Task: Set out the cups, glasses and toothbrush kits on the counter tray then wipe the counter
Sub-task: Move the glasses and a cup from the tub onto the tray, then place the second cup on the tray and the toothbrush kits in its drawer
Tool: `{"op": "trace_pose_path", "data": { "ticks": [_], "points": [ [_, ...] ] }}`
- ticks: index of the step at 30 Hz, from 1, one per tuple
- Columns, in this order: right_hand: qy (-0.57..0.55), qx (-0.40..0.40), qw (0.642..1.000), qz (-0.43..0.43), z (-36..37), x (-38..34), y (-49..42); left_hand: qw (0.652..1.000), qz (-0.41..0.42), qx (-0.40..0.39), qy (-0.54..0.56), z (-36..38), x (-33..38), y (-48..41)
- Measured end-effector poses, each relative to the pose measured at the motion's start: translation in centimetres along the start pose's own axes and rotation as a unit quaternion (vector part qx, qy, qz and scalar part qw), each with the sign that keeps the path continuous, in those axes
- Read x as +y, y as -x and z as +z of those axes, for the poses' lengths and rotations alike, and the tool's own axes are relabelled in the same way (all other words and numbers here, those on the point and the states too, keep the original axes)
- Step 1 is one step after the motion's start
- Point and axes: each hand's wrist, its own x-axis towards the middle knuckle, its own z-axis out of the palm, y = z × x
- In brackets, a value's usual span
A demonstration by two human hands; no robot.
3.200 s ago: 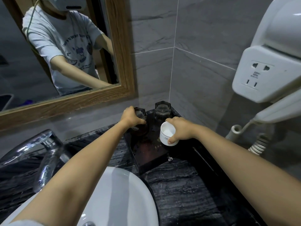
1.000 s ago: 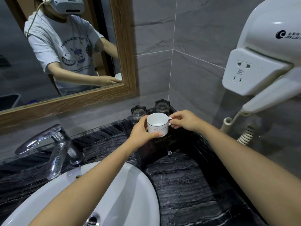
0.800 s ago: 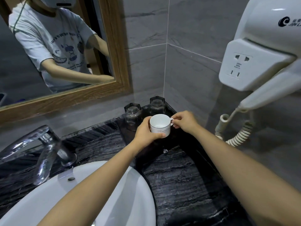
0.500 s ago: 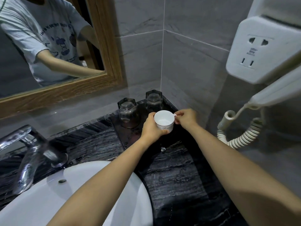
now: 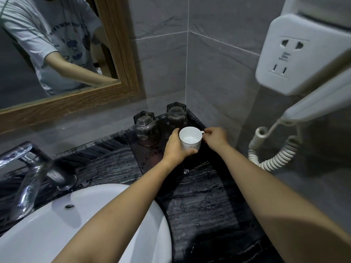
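Note:
A white cup (image 5: 190, 138) stands upright, mouth up, over the right part of the dark counter tray (image 5: 150, 158) in the corner. My left hand (image 5: 175, 149) wraps its left side and bottom. My right hand (image 5: 215, 137) pinches its handle from the right. I cannot tell whether the cup's base touches the tray. Two clear glasses stand upside down at the back of the tray: one on the left (image 5: 146, 130), one in the corner (image 5: 176, 116). No toothbrush kit is in view.
A white basin (image 5: 62, 224) and a chrome tap (image 5: 32, 173) fill the lower left. The black marble counter (image 5: 205, 202) runs to the right. A wall hairdryer (image 5: 296, 59) with a coiled cord (image 5: 275, 156) hangs at right. A wood-framed mirror (image 5: 117, 54) is behind.
The cup, held in both hands, has come down and back from in front of the glasses to just over the tray's right side. The view has tilted downward.

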Motion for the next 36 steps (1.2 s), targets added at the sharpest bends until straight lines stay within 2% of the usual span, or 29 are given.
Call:
{"op": "trace_pose_path", "data": {
  "ticks": [5,9,14,17,23,25,30,36],
  "points": [
    [0.129,-0.048,0.99,-0.04,-2.0,-2.2,2.3,0.997,0.018,0.006,-0.071,-3.2,0.3,2.0],
    [0.227,-0.14,0.963,-0.037,-3.5,-4.2,5.3,0.986,0.008,-0.027,-0.166,-6.7,1.0,4.4],
    [0.365,-0.293,0.883,-0.043,-4.7,-7.3,10.8,0.956,-0.027,-0.116,-0.267,-10.3,1.6,8.3],
    [0.43,-0.376,0.82,-0.042,-4.7,-9.9,14.2,0.947,-0.059,-0.161,-0.271,-12.6,2.0,10.8],
    [0.427,-0.456,0.775,-0.094,-1.7,-15.2,19.2,0.936,-0.155,-0.231,-0.216,-18.5,1.4,17.0],
    [0.427,-0.475,0.762,-0.111,-0.1,-17.2,20.6,0.938,-0.175,-0.22,-0.202,-21.2,0.7,19.2],
    [0.433,-0.516,0.714,-0.192,5.3,-22.8,25.2,0.949,-0.234,-0.134,-0.165,-28.9,-2.3,25.3],
    [0.413,-0.545,0.668,-0.294,12.3,-28.8,32.3,0.937,-0.318,-0.043,-0.136,-37.2,-8.2,33.9]
  ]
}}
